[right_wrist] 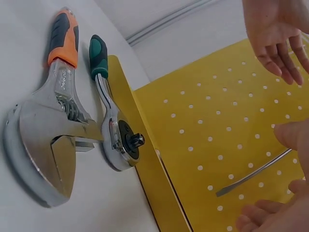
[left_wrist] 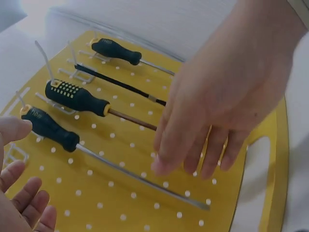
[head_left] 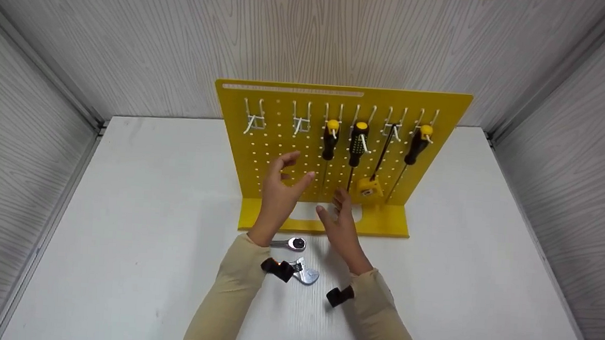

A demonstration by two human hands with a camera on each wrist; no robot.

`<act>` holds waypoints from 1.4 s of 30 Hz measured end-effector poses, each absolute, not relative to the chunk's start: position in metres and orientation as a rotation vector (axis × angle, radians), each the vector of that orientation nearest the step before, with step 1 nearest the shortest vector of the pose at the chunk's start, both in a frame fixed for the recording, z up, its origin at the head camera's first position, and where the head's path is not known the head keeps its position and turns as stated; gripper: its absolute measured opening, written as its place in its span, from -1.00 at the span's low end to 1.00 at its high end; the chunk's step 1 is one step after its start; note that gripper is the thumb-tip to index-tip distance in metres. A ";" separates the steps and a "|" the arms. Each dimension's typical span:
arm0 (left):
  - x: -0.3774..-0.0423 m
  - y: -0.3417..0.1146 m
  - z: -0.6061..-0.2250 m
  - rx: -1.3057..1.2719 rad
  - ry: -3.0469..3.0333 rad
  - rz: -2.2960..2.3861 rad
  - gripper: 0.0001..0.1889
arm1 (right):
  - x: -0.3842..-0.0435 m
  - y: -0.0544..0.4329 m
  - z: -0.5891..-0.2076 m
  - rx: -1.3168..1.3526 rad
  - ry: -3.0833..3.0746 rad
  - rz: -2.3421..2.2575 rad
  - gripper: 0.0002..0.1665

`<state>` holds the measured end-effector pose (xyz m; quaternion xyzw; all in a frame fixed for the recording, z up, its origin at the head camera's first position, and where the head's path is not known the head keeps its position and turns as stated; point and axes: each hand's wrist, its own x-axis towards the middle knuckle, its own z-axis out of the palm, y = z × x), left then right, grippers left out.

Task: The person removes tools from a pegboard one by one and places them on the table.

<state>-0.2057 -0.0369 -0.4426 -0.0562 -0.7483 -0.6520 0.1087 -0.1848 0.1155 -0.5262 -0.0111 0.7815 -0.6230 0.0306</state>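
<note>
My left hand [head_left: 279, 192] hovers in front of the yellow pegboard [head_left: 277, 163], thumb and fingers apart and nothing between them. Lower and to the right is my right hand [head_left: 343, 232], its fingers loosely bent and holding nothing. Close to both hands, a slotted screwdriver [left_wrist: 50, 128] hangs on a hook, its flat tip low on the board. To its right hangs a screwdriver with a dotted handle [head_left: 358, 144]. Beyond that, a yellow tape measure [head_left: 369, 186] hangs by a black strap [left_wrist: 116, 83], then another screwdriver [head_left: 417, 145].
Below the hands, on the white table [head_left: 139, 223], lie a ratchet wrench [right_wrist: 113, 125] with a green-black handle and an adjustable wrench [right_wrist: 53, 130] with an orange-black handle. Two bare double hooks [head_left: 300, 123] are at the pegboard's left. Grey wood-patterned walls [head_left: 159, 43] surround the table.
</note>
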 end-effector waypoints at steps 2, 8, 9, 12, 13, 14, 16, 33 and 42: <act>-0.210 -0.032 -0.440 -0.154 -2.190 -1.950 -0.42 | -0.186 0.113 -0.526 -0.033 2.412 -1.919 -0.10; -0.220 -0.023 -0.434 -0.131 -2.198 -1.988 -0.39 | -0.188 0.106 -0.527 -0.014 2.406 -1.877 -0.10; -0.221 -0.022 -0.433 -0.132 -2.210 -1.984 -0.38 | -0.189 0.105 -0.528 -0.011 2.411 -1.869 -0.10; -0.226 -0.018 -0.433 -0.128 -2.246 -1.970 -0.35 | -0.191 0.102 -0.530 -0.024 2.438 -1.847 -0.12; -0.227 -0.017 -0.433 -0.129 -2.253 -1.970 -0.35 | -0.192 0.102 -0.531 -0.030 2.446 -1.840 -0.12; -0.228 -0.016 -0.433 -0.131 -2.256 -1.973 -0.34 | -0.193 0.101 -0.532 -0.039 2.453 -1.836 -0.13; -0.230 -0.015 -0.434 -0.139 -2.257 -1.983 -0.33 | -0.194 0.101 -0.532 -0.049 2.469 -1.825 -0.13; -0.233 -0.007 -0.430 -0.270 -2.226 -1.931 -0.46 | -0.195 0.093 -0.537 -0.179 2.479 -1.919 -0.48; -0.232 -0.007 -0.428 -0.254 -2.234 -1.935 -0.53 | -0.182 0.094 -0.536 -0.189 2.548 -1.833 -0.54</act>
